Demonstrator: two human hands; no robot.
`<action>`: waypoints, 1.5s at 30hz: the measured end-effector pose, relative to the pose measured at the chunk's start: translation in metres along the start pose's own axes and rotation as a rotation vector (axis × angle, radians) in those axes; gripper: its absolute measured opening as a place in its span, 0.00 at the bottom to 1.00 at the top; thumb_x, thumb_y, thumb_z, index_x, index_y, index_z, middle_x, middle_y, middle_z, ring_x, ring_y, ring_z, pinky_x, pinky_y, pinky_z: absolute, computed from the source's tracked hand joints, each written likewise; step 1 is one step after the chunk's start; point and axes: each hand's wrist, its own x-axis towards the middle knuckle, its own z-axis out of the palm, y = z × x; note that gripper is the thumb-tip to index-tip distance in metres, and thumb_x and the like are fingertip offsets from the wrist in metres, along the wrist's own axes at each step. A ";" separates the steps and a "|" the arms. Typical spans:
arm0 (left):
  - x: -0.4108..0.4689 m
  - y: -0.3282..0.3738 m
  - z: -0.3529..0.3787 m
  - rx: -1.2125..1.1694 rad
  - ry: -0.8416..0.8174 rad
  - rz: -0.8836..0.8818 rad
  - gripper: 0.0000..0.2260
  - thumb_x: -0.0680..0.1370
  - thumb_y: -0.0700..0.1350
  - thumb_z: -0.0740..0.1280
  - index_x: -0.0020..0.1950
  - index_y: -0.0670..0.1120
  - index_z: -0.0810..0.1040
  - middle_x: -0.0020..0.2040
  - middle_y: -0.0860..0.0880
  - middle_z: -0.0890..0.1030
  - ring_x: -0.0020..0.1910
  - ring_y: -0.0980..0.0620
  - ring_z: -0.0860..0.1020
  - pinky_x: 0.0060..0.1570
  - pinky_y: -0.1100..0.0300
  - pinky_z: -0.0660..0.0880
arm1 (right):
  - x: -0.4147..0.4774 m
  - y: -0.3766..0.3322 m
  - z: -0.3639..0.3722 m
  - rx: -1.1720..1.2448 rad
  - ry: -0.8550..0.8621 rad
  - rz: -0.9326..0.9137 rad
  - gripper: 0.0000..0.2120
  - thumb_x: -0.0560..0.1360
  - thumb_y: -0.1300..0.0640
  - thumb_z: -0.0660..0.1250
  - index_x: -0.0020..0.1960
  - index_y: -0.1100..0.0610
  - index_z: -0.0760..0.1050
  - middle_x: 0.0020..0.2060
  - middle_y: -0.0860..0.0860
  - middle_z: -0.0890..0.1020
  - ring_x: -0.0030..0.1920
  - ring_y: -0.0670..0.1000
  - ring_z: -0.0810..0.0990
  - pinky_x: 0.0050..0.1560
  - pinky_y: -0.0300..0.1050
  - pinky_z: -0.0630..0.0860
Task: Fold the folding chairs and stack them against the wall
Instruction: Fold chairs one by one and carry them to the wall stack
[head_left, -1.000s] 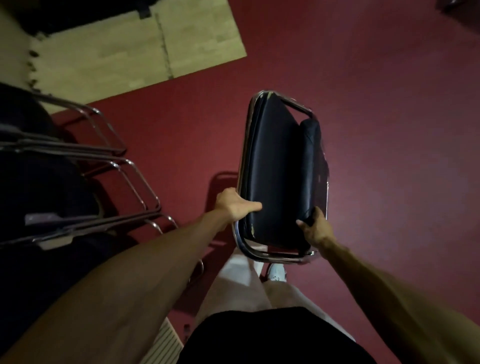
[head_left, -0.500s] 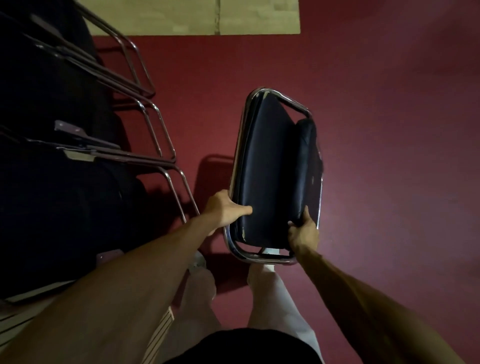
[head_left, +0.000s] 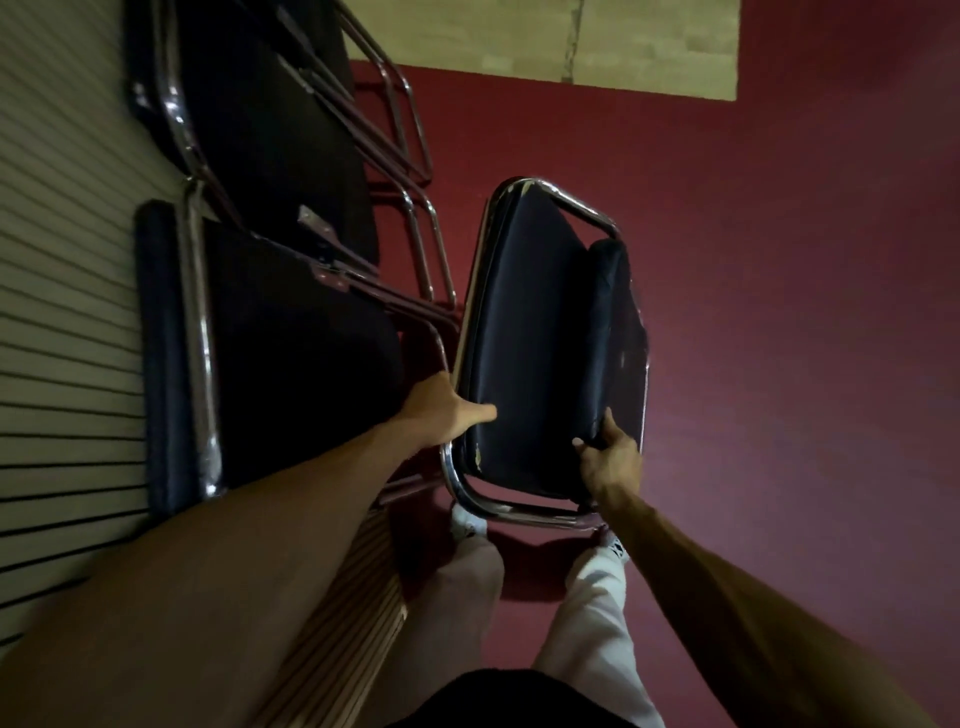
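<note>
I carry a folded chair (head_left: 535, 343) with black padding and a chrome tube frame, held upright above the red floor. My left hand (head_left: 447, 413) grips its left frame tube, thumb lying across the black seat. My right hand (head_left: 608, 457) grips the lower right edge of the padded part, fingers curled round it. Two more folded chairs (head_left: 270, 332) lean against the slatted wall (head_left: 67, 322) at the left, their chrome legs pointing toward the chair I hold. The carried chair hangs just right of that stack, close to its legs.
Red carpet (head_left: 779, 312) spreads to the right and ahead. A pale wood-look mat (head_left: 623, 47) lies at the top. My legs in light trousers and white shoes (head_left: 467, 525) stand right below the chair. A slatted wooden ledge (head_left: 353, 597) runs along the wall's foot.
The stacked chairs and the slatted wall have swung further into view on the left, now much closer to the chair I hold. Both hands keep the same grip.
</note>
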 end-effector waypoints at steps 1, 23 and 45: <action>-0.001 -0.011 -0.009 -0.021 0.015 -0.006 0.19 0.70 0.54 0.74 0.56 0.46 0.79 0.53 0.50 0.82 0.50 0.51 0.80 0.51 0.57 0.77 | -0.003 -0.006 0.011 -0.002 -0.017 -0.004 0.32 0.74 0.57 0.70 0.75 0.47 0.62 0.61 0.53 0.80 0.59 0.54 0.79 0.62 0.47 0.74; -0.060 -0.095 -0.121 -0.257 0.351 -0.110 0.22 0.69 0.53 0.76 0.59 0.45 0.78 0.51 0.50 0.81 0.49 0.52 0.80 0.49 0.58 0.79 | -0.041 -0.086 0.127 -0.106 -0.252 -0.266 0.33 0.71 0.56 0.72 0.74 0.48 0.65 0.60 0.51 0.81 0.59 0.54 0.80 0.63 0.51 0.75; -0.101 -0.081 -0.151 0.240 0.479 -0.175 0.25 0.70 0.63 0.73 0.34 0.41 0.75 0.31 0.48 0.75 0.30 0.52 0.75 0.28 0.60 0.72 | -0.047 -0.108 0.137 -0.179 -0.449 -0.437 0.30 0.71 0.55 0.72 0.72 0.50 0.68 0.54 0.49 0.84 0.55 0.50 0.82 0.60 0.49 0.77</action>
